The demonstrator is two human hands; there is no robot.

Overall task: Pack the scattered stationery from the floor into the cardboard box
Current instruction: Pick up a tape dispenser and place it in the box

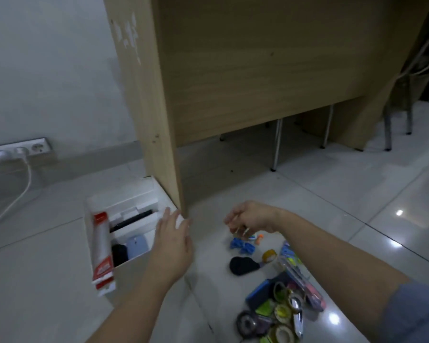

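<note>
Blue-grey sleeve (pixel 416 315) at 4 o'clock, nearest the lens, leading to right hand (pixel 248 216): fingers curled downward just above small blue plastic clips (pixel 242 246); whether anything is pinched, cannot tell. Left hand (pixel 174 241) at its 9 o'clock: fingers straight, held together, over right rim of open white cardboard box (pixel 134 196). Red-and-white tube (pixel 102 248) leaning on box's left wall. Black oval pad (pixel 243 266), yellow tape roll (pixel 269 256) and heap of coloured tape rolls (pixel 280 315) on pale tiled floor (pixel 60 280), 5 o'clock of clips.
</note>
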